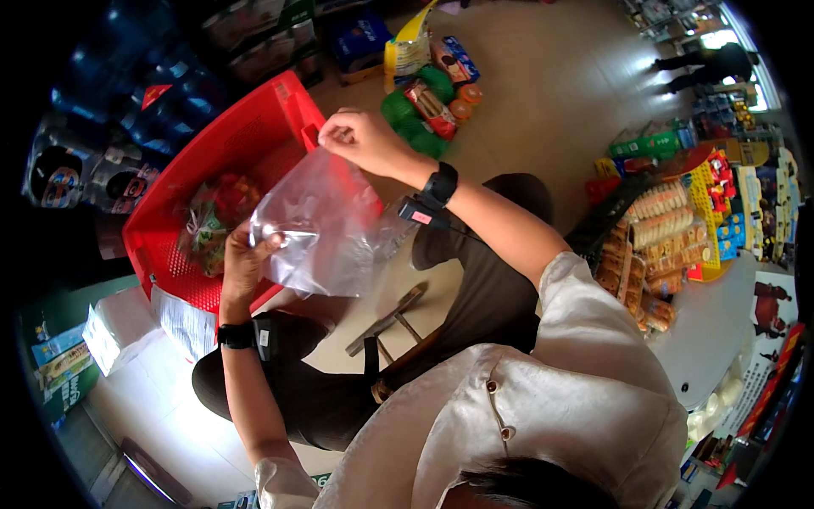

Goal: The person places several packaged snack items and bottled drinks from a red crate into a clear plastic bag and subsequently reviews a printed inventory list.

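Note:
A clear plastic bag (324, 223) is spread between my two hands, above the near side of a red plastic basket (191, 165). My left hand (247, 257) pinches the bag's left edge between thumb and fingers. At its upper corner, the curled fingers of my right hand (353, 139) grip the film near the basket's right rim. Inside the basket lie clear-wrapped packs of produce, one red (235, 196) and one with green leaves (206, 223); the bag and my left hand partly cover this area.
Green net bags (407, 114), a red snack pack (432, 105) and orange-lidded jars (467, 98) sit on the floor beyond my right hand. Below me is a stool's metal frame (388, 321). Packaged bread (661, 235) is stacked at right. A person (709, 69) stands far off.

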{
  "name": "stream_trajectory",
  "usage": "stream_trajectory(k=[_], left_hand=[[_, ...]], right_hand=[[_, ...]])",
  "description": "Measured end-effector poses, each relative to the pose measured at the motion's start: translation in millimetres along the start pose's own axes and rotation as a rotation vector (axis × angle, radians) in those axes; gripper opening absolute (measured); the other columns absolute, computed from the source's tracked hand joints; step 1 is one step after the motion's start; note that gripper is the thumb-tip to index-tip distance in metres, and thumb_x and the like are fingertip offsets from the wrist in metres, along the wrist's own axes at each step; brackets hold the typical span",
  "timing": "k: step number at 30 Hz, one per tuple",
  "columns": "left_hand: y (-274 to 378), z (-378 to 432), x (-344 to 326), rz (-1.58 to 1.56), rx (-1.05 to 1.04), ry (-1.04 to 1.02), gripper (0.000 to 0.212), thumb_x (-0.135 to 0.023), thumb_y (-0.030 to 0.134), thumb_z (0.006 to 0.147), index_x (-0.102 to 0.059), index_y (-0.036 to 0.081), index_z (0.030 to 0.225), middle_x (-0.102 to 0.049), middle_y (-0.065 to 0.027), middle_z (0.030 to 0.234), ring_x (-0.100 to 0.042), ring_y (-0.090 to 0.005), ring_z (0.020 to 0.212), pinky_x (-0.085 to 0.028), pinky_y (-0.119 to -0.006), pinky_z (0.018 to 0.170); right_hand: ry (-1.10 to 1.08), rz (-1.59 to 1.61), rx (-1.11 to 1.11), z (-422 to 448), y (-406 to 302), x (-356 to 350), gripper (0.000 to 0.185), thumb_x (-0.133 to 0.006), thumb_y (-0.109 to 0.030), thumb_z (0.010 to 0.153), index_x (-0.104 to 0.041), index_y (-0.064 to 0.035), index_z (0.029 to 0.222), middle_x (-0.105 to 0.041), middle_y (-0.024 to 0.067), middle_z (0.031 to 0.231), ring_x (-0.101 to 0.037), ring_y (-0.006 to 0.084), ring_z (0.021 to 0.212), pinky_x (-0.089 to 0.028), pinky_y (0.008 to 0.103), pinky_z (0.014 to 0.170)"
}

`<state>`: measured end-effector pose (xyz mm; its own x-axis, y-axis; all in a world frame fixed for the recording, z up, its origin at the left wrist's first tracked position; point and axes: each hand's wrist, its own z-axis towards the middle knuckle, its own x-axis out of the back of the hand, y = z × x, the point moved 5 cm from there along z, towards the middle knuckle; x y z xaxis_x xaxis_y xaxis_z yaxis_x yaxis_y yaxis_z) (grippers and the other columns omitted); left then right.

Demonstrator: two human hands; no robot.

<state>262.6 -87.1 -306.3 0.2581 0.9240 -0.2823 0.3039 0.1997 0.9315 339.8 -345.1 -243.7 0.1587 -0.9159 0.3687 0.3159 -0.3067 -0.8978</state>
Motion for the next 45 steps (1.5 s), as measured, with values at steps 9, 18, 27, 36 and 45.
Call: stream_trajectory(k=[9, 18, 27, 36, 45], left_hand=[[2.3, 21.3, -0.7, 0.026, -0.042, 0.228, 0.012, -0.065, 0.013, 0.092, -0.069, 0.002, 0.095, -0.067, 0.0014, 0.082, -0.057, -0.0039, 0.070, -0.045, -0.020, 0.062], [31.6, 11.6, 3.4, -0.128, 0.132, 0.150, 0.035, -0.050, 0.030, 0.099, -0.062, 0.001, 0.116, -0.067, -0.0072, 0.101, -0.063, -0.0119, 0.084, -0.049, -0.025, 0.074], [40.8, -21.8, 122.6, -0.337, -0.334, 0.964, 0.043, -0.049, 0.030, 0.095, -0.048, 0.004, 0.130, -0.059, -0.0144, 0.121, -0.062, -0.0248, 0.097, -0.050, -0.031, 0.087], [27.8, 14.6, 62.9, 0.341, -0.470, 0.608, 0.053, -0.068, 0.016, 0.088, -0.040, 0.000, 0.131, -0.045, -0.0166, 0.132, -0.047, -0.0252, 0.120, -0.038, -0.036, 0.102], [3.6, 46.0, 77.5, 0.405, -0.366, 0.418, 0.048, -0.064, 0.009, 0.087, -0.047, -0.001, 0.131, -0.054, -0.0066, 0.124, -0.055, -0.0150, 0.106, -0.046, -0.027, 0.085]], right_hand=[[-0.157, -0.137, 0.418, -24.8, -58.7, -52.7, 0.041, -0.073, -0.027, 0.079, -0.055, -0.0028, 0.107, -0.058, 0.0128, 0.105, -0.059, 0.0303, 0.098, -0.047, 0.0383, 0.086], [-0.191, -0.076, 0.163, -9.8, -33.9, -61.3, 0.011, -0.059, -0.005, 0.083, -0.059, -0.0040, 0.094, -0.063, 0.0155, 0.072, -0.065, 0.0343, 0.072, -0.047, 0.0459, 0.063], [0.075, 0.186, -0.173, -0.7, 12.6, -63.5, 0.030, -0.050, -0.024, 0.096, -0.061, 0.0014, 0.084, -0.060, 0.0189, 0.068, -0.060, 0.0292, 0.062, -0.044, 0.0413, 0.058], [0.161, 0.352, -0.047, 7.6, -5.3, -63.2, 0.028, -0.044, -0.023, 0.100, -0.057, -0.0014, 0.088, -0.044, 0.0023, 0.063, -0.041, 0.0088, 0.058, -0.036, 0.0295, 0.054], [-0.199, 1.291, -0.728, -3.5, 12.6, -75.4, 0.023, -0.046, -0.026, 0.099, -0.057, -0.0100, 0.087, -0.048, -0.0022, 0.062, -0.039, 0.0067, 0.043, -0.029, 0.0229, 0.039]])
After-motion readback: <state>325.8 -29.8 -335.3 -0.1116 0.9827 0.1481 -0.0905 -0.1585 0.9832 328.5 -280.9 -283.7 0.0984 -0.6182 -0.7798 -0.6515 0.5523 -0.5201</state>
